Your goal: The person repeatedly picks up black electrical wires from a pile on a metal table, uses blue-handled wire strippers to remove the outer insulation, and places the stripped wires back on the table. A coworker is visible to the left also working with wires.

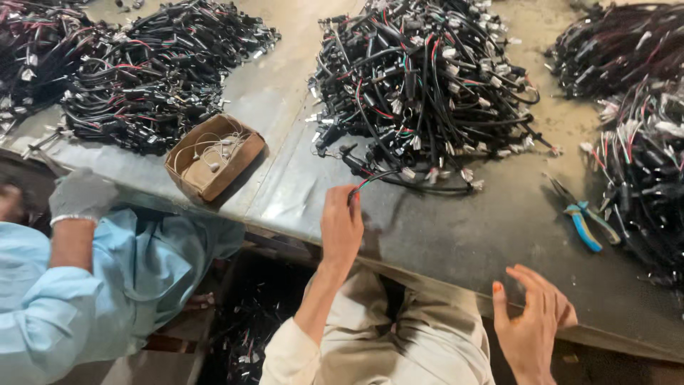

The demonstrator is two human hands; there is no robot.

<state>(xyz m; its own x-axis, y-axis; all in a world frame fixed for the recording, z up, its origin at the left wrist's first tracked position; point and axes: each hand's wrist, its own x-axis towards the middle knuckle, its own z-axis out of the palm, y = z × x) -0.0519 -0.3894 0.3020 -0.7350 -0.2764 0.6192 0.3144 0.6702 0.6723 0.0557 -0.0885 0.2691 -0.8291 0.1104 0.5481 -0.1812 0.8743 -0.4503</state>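
My left hand (341, 227) pinches the end of a thin red and green wire (370, 181) that runs up into a big heap of black wire harnesses (420, 78) on the grey metal table (456, 235). My right hand (533, 321) hovers open with its fingers spread at the table's near edge, holding nothing. White connectors stick out all over the heap.
Blue-handled pliers (586, 221) lie on the table to the right. More harness heaps sit at the far left (142, 71) and right (641, 142). A small cardboard box (214, 157) holds white wires. A co-worker in a light blue shirt, with a gloved hand (80, 194), sits at left.
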